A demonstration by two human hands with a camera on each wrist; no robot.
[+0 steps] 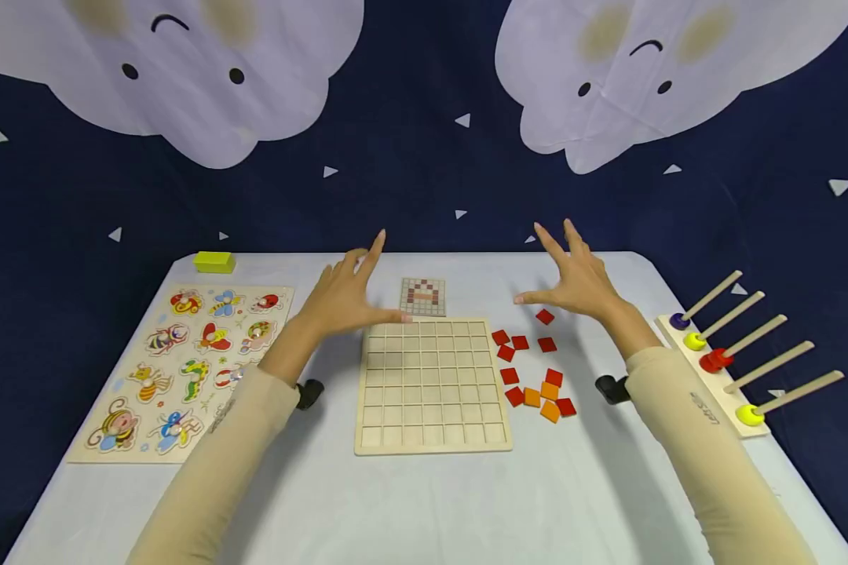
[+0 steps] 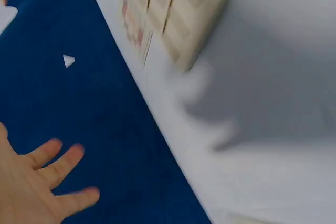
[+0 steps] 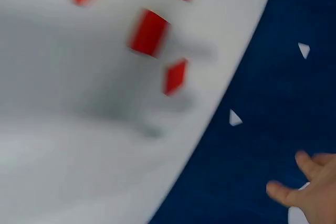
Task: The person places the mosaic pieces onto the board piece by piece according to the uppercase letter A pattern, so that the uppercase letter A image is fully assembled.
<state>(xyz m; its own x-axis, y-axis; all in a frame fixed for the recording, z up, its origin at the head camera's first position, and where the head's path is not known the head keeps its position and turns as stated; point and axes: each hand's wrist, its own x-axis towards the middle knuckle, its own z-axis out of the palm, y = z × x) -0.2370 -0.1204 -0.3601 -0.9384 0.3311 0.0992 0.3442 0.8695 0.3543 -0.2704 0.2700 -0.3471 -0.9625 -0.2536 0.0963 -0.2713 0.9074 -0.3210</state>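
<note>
Grid board (image 1: 434, 388) lies on the tabletop (image 1: 424, 510). Left of it sits an insect puzzle (image 1: 172, 362); the left hand (image 1: 341, 298) hovers near its far-left corner, fingers apart. Behind it: pattern card (image 1: 422, 297). Right of it: red and orange tiles (image 1: 531, 397), raised right hand (image 1: 575, 281), fingers apart, peg stand (image 1: 726, 384).

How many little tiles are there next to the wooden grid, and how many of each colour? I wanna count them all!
Red tiles: 9
Orange tiles: 3
Total: 12
</note>
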